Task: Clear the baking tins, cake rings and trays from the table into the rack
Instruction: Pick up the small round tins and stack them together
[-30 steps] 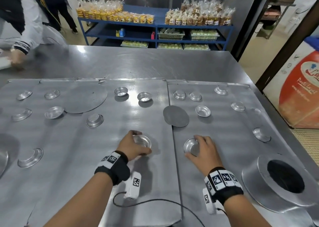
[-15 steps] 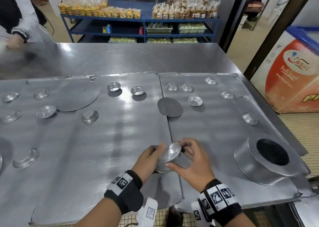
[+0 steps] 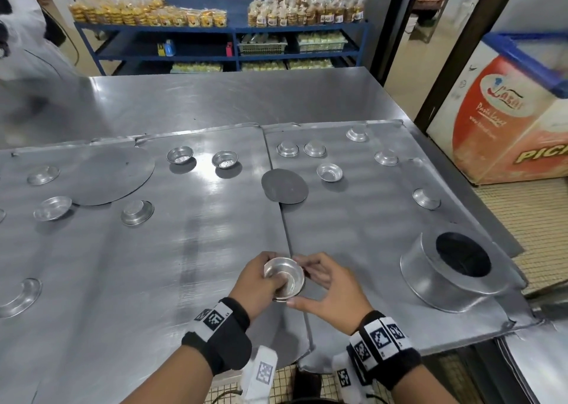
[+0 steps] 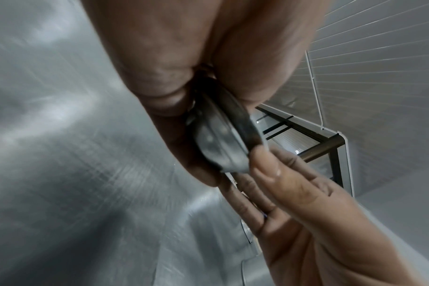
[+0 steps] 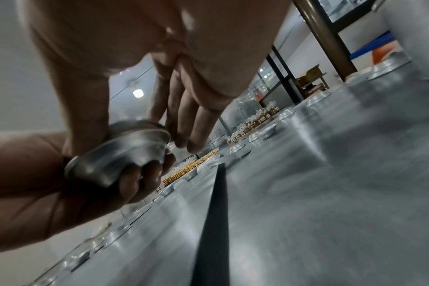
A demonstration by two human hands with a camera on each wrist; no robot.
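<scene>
Two small metal tins (image 3: 284, 276), one nested in the other, are held just above the seam between two flat trays. My left hand (image 3: 261, 277) grips them from below, its fingers curled under the base, which shows in the right wrist view as the tins (image 5: 118, 154). My right hand (image 3: 319, 280) spans their rim, thumb at the near side and fingertips (image 4: 260, 156) touching the far edge of the tins (image 4: 220, 143). Several more small tins lie scattered over the left tray (image 3: 184, 250) and the right tray (image 3: 353, 234), some upside down.
A large upturned cake tin (image 3: 430, 280) with a hole in its base sits at the right tray's near corner. Two dark round discs (image 3: 284, 186) (image 3: 113, 176) lie on the trays. Behind the steel table (image 3: 215, 102) stands a blue shelf (image 3: 233, 28) of packaged goods. A person (image 3: 18, 34) stands far left.
One second ago each hand picked up a tin from the trays. They came together near the table's front edge, and the two tins now sit nested, open side up, in my left hand.
</scene>
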